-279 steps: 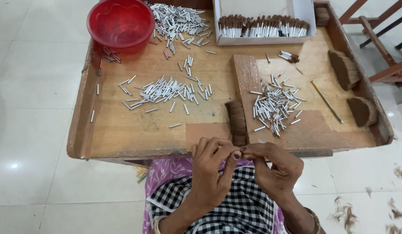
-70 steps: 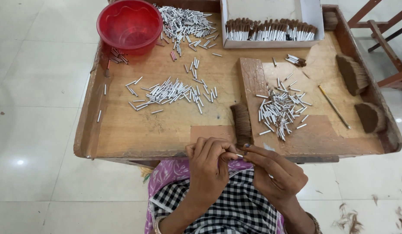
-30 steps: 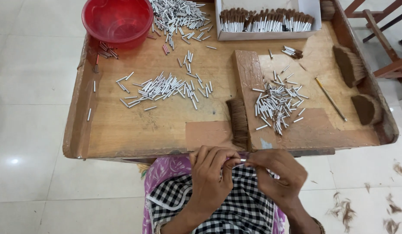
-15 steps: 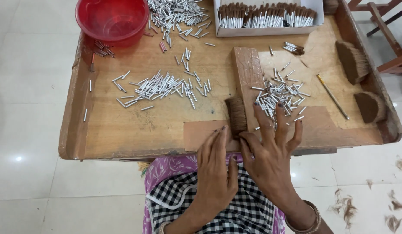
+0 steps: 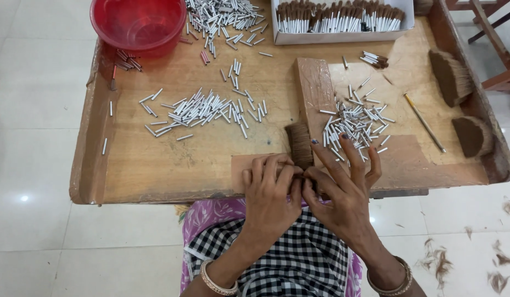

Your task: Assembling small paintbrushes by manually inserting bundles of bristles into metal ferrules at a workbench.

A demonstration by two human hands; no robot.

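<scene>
- Pinching grip: left hand (image 5: 272, 190) and right hand (image 5: 343, 190) meet fingertip to fingertip on something small, hidden between them, at the near edge of the wooden worktop (image 5: 156, 165).
- Right hand's outer fingers fan out.
- Brown fibre bundle (image 5: 300, 144) lies just beyond the hands.
- Small white tubes (image 5: 354, 124) lie scattered right of the bundle.
- Red bowl (image 5: 138, 23) sits far left of the bundle.

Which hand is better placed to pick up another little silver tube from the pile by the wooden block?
Probably the right hand: its spread fingers already reach the near edge of the silver tubes, while the left hand sits farther left, fingers curled.
</scene>
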